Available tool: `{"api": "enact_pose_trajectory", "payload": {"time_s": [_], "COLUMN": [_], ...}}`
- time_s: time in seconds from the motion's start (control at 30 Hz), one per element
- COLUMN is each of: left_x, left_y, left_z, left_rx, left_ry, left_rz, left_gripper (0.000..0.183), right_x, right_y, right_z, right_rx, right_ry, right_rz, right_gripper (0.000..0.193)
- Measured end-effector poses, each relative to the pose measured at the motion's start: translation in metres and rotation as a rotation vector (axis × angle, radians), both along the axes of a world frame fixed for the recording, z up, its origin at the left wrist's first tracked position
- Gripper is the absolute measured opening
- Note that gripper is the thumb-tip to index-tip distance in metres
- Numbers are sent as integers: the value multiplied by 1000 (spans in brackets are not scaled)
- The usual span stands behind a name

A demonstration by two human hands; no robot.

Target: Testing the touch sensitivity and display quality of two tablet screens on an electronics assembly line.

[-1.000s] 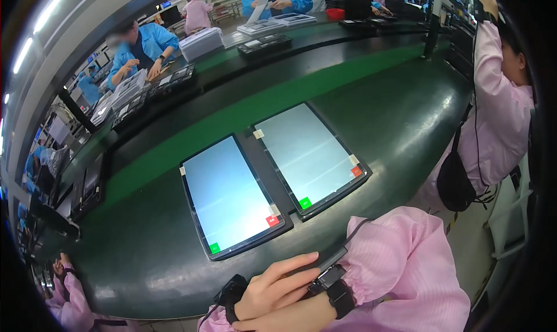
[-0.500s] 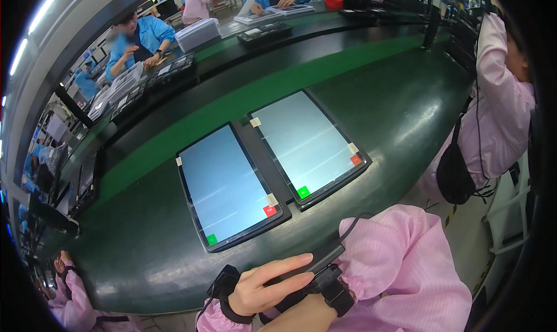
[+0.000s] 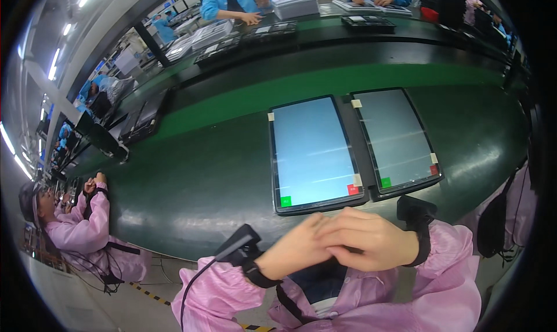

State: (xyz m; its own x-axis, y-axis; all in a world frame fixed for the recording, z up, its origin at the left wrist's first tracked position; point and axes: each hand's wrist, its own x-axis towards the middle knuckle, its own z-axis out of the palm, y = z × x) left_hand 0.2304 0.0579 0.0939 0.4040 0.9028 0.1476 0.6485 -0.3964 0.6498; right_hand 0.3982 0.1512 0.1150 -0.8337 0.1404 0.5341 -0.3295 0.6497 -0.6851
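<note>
Clock positions are being read from the two hands, 12 o'clock pointing up the view. The left hand (image 3: 293, 249) and the right hand (image 3: 377, 239) are meeting near the table's near edge, the right hand's fingers bending across the left. The right fingers are lying mostly together; whether they are gripping or merely resting cannot be told. The left fingers are being partly covered, so their closure cannot be told. Both wrists are wearing black bands carrying dark boxes.

The left tablet (image 3: 313, 152) is lying face up between 11 and 12 o'clock, near the hands, its screen glowing pale blue. The right tablet (image 3: 397, 140) is lying beside it at 1 o'clock, showing a dimmer grey. Each screen is displaying a green square at its own 7 o'clock corner and a red one at 5. A green table (image 3: 197, 187) is supporting both. A pink-sleeved co-worker (image 3: 81, 222) is occupying 9 o'clock.
</note>
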Motion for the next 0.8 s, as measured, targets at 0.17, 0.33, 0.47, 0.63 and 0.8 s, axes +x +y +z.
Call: {"api": "enact_pose_trajectory", "payload": {"time_s": [0.17,0.33,0.47,0.63,0.8], "left_x": [25,25,23,21,21], "left_y": [-24,-15,-12,-12,-11], "left_z": [-21,-27,-30,-34,-37], "left_rx": [-268,-208,-188,-175,-160], "left_ry": [-570,-437,-396,-366,-338], "left_rz": [112,0,-24,-46,-57], "left_gripper": [24,25,25,26,27], "right_x": [-36,-51,-51,-53,-55], "right_y": [-19,-12,-16,-16,-19], "right_z": [2,4,13,19,10], "right_rx": [-46,-400,-347,-334,-324], "right_ry": [-129,-309,-203,-204,-161], "right_rz": [9,243,200,195,208], "right_gripper": [44,38,37,37,38]}}
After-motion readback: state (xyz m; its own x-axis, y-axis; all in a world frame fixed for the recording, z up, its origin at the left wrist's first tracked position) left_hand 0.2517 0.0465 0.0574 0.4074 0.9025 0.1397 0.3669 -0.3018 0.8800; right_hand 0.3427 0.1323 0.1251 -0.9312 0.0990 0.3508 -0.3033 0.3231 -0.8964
